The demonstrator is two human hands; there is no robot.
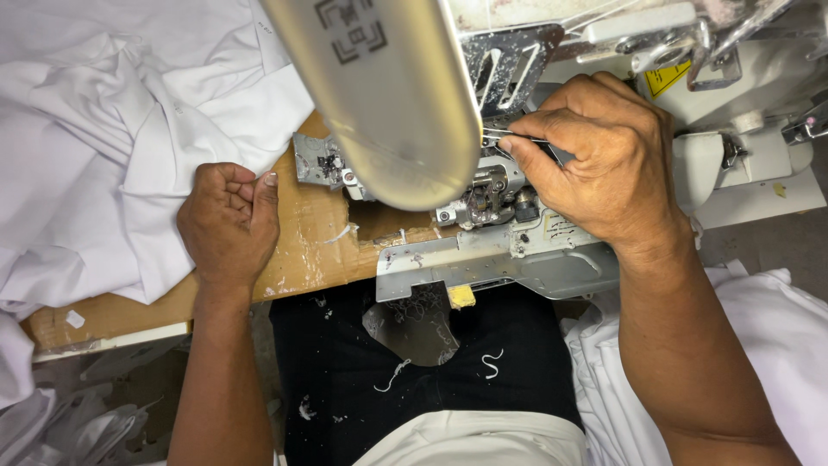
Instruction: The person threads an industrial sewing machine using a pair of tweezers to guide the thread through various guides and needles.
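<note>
From the head camera, I see my right hand (pixel 604 164) pinching slim metal tweezers (pixel 517 136) between thumb and fingertips, their tips aimed into the needle area of the industrial sewing machine (pixel 483 203), the fine grip suiting the cramped space behind the machine's pale arm (pixel 388 95). My left hand (pixel 228 220) rests curled into a loose fist on the cardboard-covered tabletop (pixel 315 250), its knuckles against the heaped white fabric (pixel 112 138), seemingly holding the cloth clear of the work.
</note>
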